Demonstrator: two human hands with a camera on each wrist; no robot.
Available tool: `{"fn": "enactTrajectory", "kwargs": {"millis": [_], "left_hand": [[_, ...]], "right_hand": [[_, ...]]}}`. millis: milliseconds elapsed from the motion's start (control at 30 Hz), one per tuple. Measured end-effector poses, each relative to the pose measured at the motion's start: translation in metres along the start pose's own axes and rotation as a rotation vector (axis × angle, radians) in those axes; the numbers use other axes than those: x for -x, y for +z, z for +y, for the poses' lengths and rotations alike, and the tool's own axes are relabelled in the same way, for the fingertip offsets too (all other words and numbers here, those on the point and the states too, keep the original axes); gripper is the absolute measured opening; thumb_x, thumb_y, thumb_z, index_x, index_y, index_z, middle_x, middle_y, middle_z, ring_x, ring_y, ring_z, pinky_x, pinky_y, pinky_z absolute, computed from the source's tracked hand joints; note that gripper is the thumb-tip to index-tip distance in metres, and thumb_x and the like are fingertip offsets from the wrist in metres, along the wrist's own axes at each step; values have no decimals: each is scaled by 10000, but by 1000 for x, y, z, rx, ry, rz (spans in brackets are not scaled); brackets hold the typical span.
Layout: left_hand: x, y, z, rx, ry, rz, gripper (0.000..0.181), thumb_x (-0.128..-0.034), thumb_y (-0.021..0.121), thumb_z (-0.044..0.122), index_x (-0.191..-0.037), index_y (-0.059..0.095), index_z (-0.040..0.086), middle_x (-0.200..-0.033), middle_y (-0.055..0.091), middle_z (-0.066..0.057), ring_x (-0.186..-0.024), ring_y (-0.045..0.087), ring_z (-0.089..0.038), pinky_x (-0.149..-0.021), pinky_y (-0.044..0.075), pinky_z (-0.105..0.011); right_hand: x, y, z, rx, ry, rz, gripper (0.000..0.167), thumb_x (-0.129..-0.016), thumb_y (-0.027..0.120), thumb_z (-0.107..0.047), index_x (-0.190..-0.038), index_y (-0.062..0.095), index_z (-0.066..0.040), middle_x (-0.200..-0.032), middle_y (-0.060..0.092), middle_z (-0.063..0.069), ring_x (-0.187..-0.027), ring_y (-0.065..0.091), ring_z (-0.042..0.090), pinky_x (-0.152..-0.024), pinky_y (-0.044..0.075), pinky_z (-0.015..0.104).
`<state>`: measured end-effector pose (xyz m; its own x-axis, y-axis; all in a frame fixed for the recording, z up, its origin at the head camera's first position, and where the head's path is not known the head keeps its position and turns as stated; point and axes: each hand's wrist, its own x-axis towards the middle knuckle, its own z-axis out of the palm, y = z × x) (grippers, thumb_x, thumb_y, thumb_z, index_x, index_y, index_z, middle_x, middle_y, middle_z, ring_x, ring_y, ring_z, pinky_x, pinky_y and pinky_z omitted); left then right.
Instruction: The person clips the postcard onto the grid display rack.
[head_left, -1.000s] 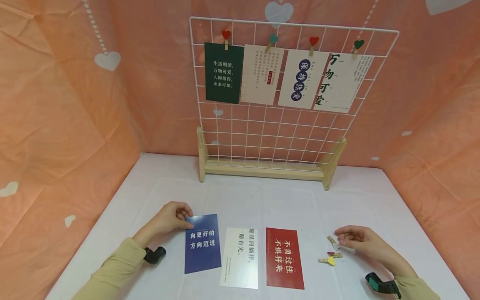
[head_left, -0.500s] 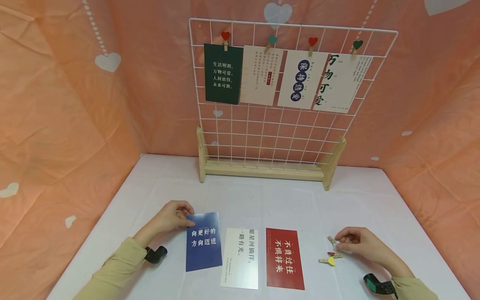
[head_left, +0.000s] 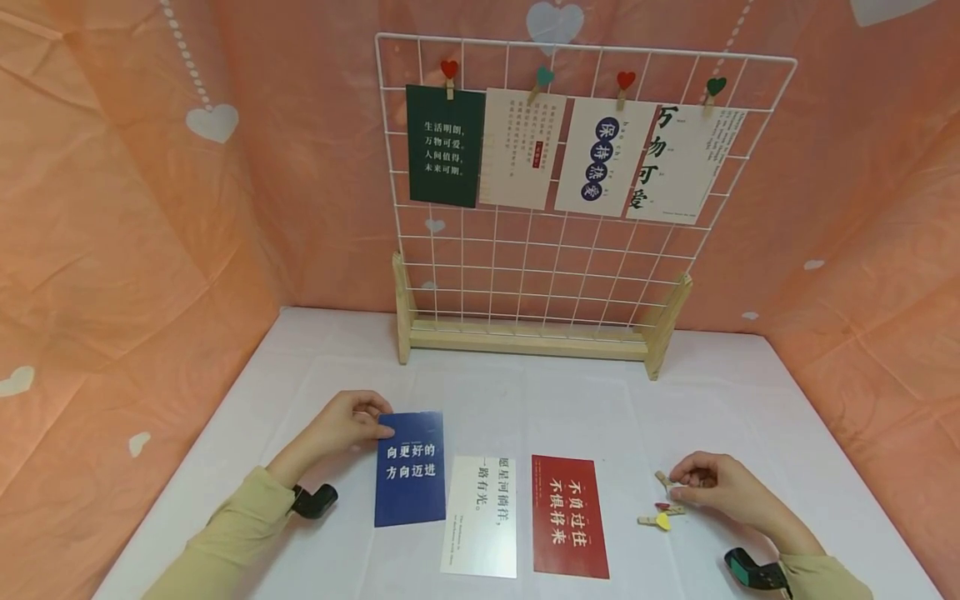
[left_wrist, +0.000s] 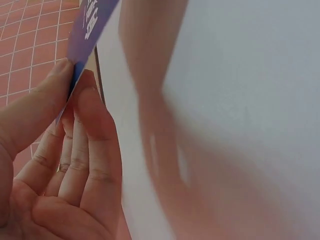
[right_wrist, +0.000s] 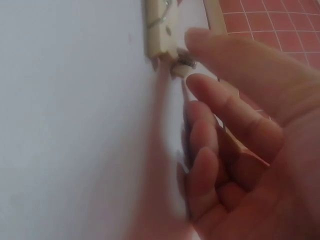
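Observation:
My left hand (head_left: 348,422) pinches the upper left corner of a blue postcard (head_left: 411,500) with white lettering. In the left wrist view the thumb lies on the printed face of the blue postcard (left_wrist: 90,35), with fingers behind it. At the right, my right hand (head_left: 720,483) is held at a small wooden clothespin (head_left: 662,478), partly covered by the fingertips. The right wrist view has thumb and index tips apart, near a clothespin (right_wrist: 161,30) and another small wooden end (right_wrist: 180,71). Beside them lie a clothespin with a red heart (head_left: 670,509) and one with a yellow heart (head_left: 662,522).
A white postcard (head_left: 480,525) and a red postcard (head_left: 570,517) lie on the white table. Behind stands a white wire grid (head_left: 551,244) on a wooden base (head_left: 525,340). Several postcards hang along its top from heart clothespins, such as the green postcard (head_left: 444,183).
The blue postcard has moved slightly away and to the right with my left hand. My right hand's fingers have curled closer around the upper clothespin, covering its heart.

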<state>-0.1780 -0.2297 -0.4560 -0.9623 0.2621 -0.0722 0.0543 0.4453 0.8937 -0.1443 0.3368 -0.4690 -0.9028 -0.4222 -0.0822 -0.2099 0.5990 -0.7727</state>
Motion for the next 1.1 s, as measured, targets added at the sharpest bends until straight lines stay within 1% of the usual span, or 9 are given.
{"fn": "enactTrajectory", "kwargs": {"millis": [133, 267, 333, 467, 600, 700, 867, 1000, 1100], "left_hand": [[-2, 0, 3, -7, -28, 15, 334, -784, 794, 120, -1027, 641, -51, -829, 600, -77, -708, 599, -179, -585, 518, -281], [-4, 1, 2, 19, -51, 14, 307, -805, 777, 121, -1007, 638, -63, -808, 630, -71, -705, 624, -179, -611, 552, -300], [-4, 2, 2, 53, -59, 5, 271, -822, 760, 112, -979, 630, -67, -795, 657, -79, -701, 637, -176, -621, 566, -311], [-6, 3, 1, 102, -47, -27, 214, -869, 708, 97, -937, 605, -77, -760, 675, -103, -646, 622, -180, -593, 559, -307], [-6, 4, 1, 132, -30, -54, 218, -900, 670, 92, -959, 581, -98, -745, 673, -115, -598, 612, -191, -565, 549, -313], [-6, 5, 2, 161, -54, -53, 226, -908, 657, 90, -974, 573, -109, -757, 680, -115, -606, 620, -175, -579, 552, -309], [-7, 6, 3, 215, -113, -37, 226, -921, 641, 109, -969, 575, -102, -777, 689, -108, -643, 628, -142, -607, 551, -278], [-8, 6, 1, 255, -124, -49, 247, -921, 641, 121, -984, 568, -107, -805, 691, -119, -683, 648, -145, -638, 565, -279], [-9, 6, -1, 266, -120, -65, 262, -908, 651, 104, -1010, 552, -116, -833, 691, -132, -707, 655, -146, -657, 565, -277]], "right_hand": [[-1, 1, -4, 24, 35, -4, 186, -842, 743, -164, -951, 666, -34, -794, 559, -17, -695, 474, 42, -572, 430, 205], [-1, 1, -5, 32, 60, -6, 186, -839, 744, -166, -947, 668, -35, -801, 564, 8, -694, 471, 50, -573, 435, 206], [-2, 1, -3, 26, 62, -7, 181, -841, 743, -160, -947, 667, -35, -802, 567, 9, -691, 471, 50, -570, 437, 206], [-2, 1, -3, 14, 59, -13, 169, -845, 735, -141, -951, 664, -30, -807, 569, 17, -691, 473, 53, -569, 441, 205], [-3, 1, -3, 5, 59, -17, 160, -847, 726, -117, -952, 654, -19, -805, 555, 27, -699, 476, 58, -571, 443, 208], [-3, 0, -2, -13, 64, -20, 156, -848, 719, -96, -955, 648, -8, -804, 542, 37, -706, 480, 63, -572, 444, 214], [-4, -2, -1, -37, 70, -10, 148, -858, 702, -76, -968, 643, 4, -812, 540, 46, -706, 485, 68, -571, 445, 225], [-5, -4, 0, -51, 72, 6, 153, -870, 688, -75, -978, 630, 18, -803, 549, 50, -689, 491, 70, -558, 446, 228], [-6, -5, 1, -75, 90, 10, 170, -875, 681, -70, -992, 616, 35, -824, 575, 70, -692, 508, 80, -562, 462, 231]]}}
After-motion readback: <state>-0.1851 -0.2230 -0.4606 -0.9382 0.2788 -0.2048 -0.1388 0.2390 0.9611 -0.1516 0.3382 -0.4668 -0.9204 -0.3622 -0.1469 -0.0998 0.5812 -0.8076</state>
